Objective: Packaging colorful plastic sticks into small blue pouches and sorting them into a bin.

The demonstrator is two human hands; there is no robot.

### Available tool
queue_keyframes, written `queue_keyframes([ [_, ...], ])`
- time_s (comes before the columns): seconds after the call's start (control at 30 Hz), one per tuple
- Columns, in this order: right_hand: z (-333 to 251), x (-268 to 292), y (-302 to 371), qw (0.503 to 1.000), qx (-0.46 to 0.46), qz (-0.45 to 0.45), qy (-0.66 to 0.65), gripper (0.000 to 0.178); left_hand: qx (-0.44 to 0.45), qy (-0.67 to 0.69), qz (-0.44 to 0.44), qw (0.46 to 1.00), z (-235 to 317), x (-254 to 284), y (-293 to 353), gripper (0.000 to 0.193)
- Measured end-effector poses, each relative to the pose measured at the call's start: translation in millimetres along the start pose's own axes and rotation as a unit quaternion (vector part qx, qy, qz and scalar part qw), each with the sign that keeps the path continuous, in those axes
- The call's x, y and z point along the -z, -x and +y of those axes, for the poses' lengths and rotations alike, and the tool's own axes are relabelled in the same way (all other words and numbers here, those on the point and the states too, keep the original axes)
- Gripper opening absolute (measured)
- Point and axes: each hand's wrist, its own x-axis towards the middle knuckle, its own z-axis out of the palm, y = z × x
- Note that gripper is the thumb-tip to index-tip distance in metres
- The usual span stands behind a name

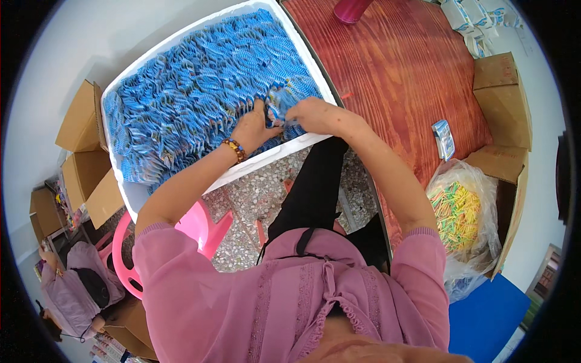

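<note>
Both hands work at the near edge of a large white foam box (130,193) packed with rows of small blue packets (193,91). The left hand (253,126) lies flat on the packets with its fingers curled down into them, gripping a bunch just under its fingertips; a beaded bracelet (235,149) sits on that wrist. The right hand (313,115) is just beside it, fingers closed around a few blue packets between the two hands, touching the same cluster. Beyond the right fingers stretches a reddish wooden table (393,72), where one loose blue packet (443,138) lies well apart. Farther right, a clear plastic bag of yellow and green sticks (458,209) rests in a cardboard box (511,175). A pink plastic stool (200,227) stands below the left forearm
</note>
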Motion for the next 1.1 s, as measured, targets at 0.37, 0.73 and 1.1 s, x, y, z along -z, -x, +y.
queue_keyframes([
  [0.37, -20.6, 41.1, 15.1, 0.999, -0.029, -0.006, -0.036, 0.024, 0.005, 0.003, 0.006, 1.0, 2.0, 1.4, 0.1, 0.085],
  [0.73, -8.1, -0.9, -3.2, 0.995, -0.026, 0.02, 0.099, 0.018, -0.027, 0.02, 0.008, 0.999, 2.2, 12.3, 7.8, 0.076],
  [1.1, -18.7, 10.5, -0.8, 0.996, -0.061, -0.061, -0.021, 0.028, 0.009, 0.063, 0.034, 0.997, -6.9, 4.1, 3.9, 0.071],
])
